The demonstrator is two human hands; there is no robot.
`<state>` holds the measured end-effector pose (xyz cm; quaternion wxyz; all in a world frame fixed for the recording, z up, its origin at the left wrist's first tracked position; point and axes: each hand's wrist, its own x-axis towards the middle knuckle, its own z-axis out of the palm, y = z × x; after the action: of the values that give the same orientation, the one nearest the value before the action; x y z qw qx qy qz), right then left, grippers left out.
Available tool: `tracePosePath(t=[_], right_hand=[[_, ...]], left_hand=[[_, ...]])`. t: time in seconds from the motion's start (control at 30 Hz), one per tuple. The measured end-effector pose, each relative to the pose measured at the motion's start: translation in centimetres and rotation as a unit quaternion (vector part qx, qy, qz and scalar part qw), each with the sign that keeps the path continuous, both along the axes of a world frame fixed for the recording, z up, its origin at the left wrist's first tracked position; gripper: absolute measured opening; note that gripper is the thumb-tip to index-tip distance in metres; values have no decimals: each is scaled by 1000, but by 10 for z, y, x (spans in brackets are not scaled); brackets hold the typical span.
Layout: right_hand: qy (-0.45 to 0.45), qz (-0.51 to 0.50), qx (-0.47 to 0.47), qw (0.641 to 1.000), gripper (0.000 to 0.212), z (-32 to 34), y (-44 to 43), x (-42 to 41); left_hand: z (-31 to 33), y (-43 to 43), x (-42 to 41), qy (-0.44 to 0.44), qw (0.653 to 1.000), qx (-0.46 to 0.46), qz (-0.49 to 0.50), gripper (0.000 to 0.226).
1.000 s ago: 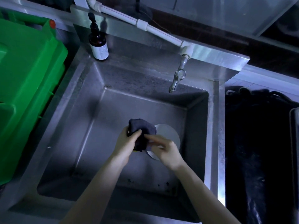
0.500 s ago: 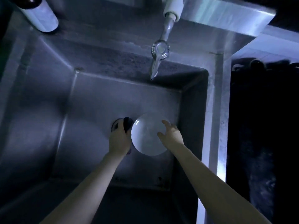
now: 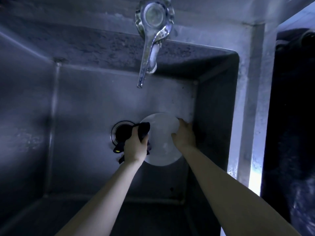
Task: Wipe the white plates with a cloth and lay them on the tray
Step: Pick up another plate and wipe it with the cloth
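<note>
I see a sink of dull brushed steel, stained and rough on its back wall. The tap at upper centre is glossy, spotted chrome. The white plate looks smooth, faintly shiny; the dark cloth is matt fabric.

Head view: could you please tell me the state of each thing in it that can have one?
White plate: in the sink, gripped at its right rim by the right hand.
Cloth: bunched, gripped by the left hand at the plate's left edge.
Tap: no water visibly running.
Drain: looks open, partly under the cloth.
</note>
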<state>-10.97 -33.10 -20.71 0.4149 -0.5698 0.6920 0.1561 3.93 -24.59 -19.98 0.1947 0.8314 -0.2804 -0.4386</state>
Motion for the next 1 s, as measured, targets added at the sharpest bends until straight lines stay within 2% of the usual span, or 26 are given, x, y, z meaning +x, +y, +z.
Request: tracePosePath(t=[0.1,0.33,0.5,0.63,0.77,0.83,0.9,1.0], right_hand=[[12,-26,-11,1000,44,-2,0,3],[27,-5,-57,998,34,4,1,-2],[-10,-35,-36,999,25,12,-3,-4],[-73,-37,9,997,17,28,-13,-6],[-136,-33,78,987,29,56,-16,-5],[-146,-35,65,987,37,74,-13,-6],[-173,-86,36,981,38,95,-4,-9],[-265,-209,31,941,32,131,17,-16]], left_hand=[[-1,3,-1,11,1000,-2,22,35],[-1,6,1,32,998,-7,50,38],[3,8,7,34,998,-17,56,35],[11,12,15,26,996,-6,80,29],[31,22,30,6,993,4,115,38],[43,29,41,-3,990,9,140,38],[61,40,53,-15,988,-7,151,28],[95,58,65,-53,990,-70,114,20]])
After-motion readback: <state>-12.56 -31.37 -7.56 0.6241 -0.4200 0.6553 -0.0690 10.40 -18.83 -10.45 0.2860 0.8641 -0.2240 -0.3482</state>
